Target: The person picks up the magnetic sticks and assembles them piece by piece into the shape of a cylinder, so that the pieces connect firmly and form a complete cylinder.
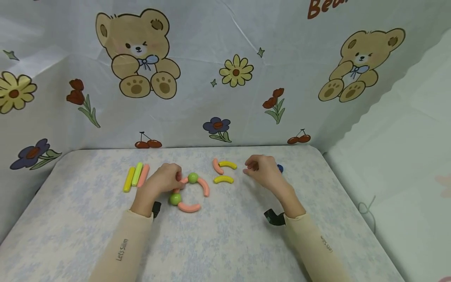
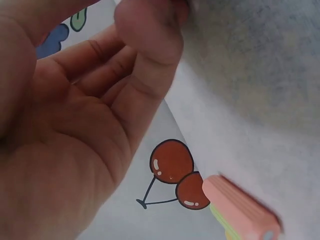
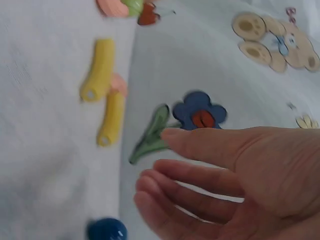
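Note:
My left hand (image 1: 163, 180) pinches a pink curved piece (image 1: 184, 180) at the upper left of a partial ring; fingers cover its middle. This piece lies between two green balls, one at the top (image 1: 192, 178), the other at the lower left (image 1: 175, 199). More pink curved pieces continue from the balls, one on the right (image 1: 204, 187) and one along the bottom (image 1: 189, 207). Above the table, my right hand (image 1: 265, 171) has loosely bent fingers around nothing. Beside it sits a blue ball (image 1: 280, 168), partly hidden in the head view; the right wrist view also shows this blue ball (image 3: 107, 230).
Two yellow curved pieces, an upper (image 1: 228, 165) and a lower (image 1: 223, 179), lie between the hands with a pink curved piece (image 1: 217, 166). Left of the ring are straight sticks: yellow (image 1: 129, 179), yellow-green (image 1: 137, 174), pink (image 1: 143, 175). A bear-print cloth (image 1: 197, 105) hangs behind the table.

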A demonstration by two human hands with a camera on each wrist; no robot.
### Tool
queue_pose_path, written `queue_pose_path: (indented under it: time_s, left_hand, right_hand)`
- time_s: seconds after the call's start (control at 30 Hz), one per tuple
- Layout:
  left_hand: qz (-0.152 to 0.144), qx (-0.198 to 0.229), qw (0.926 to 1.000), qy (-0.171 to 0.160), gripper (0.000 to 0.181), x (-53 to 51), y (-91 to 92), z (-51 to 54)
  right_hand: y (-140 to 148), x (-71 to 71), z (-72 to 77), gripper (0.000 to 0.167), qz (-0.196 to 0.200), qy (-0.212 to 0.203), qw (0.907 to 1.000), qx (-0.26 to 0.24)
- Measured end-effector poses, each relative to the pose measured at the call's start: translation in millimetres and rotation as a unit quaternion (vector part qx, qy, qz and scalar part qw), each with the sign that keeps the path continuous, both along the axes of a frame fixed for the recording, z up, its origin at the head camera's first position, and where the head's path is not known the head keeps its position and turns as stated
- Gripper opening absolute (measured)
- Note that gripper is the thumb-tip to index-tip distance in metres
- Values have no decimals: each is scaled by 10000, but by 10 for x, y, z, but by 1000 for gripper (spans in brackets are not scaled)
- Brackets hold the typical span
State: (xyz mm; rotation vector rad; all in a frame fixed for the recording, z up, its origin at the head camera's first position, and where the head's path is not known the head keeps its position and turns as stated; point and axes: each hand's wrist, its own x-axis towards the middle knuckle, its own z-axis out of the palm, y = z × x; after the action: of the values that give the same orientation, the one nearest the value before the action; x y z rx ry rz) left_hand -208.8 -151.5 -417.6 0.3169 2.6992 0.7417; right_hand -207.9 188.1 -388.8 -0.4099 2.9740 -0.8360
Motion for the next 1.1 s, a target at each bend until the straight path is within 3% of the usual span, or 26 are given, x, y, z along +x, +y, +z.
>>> queue_pose_path:
  time_s: [0.2,0.53,0.9,1.1]
  left_hand:
    - [162,-170,9995,-194,25,20,-36,76]
    - [-56,-674,9958,-609,30,64,-53,125]
    - [-123,-278,9995,-72,22,14,10,93]
    - [-87,-161,9994,-285,20,20,47,71]
  right_hand:
    - [299,-45,112,26,-214,-612,9961,604]
    - [365,-56,99,27,-444,-1070,9854,1246]
    - [199,-40,33,16,28,-1470,9841,1001]
    - [-14,58,51,21,542,-1382,9878,480]
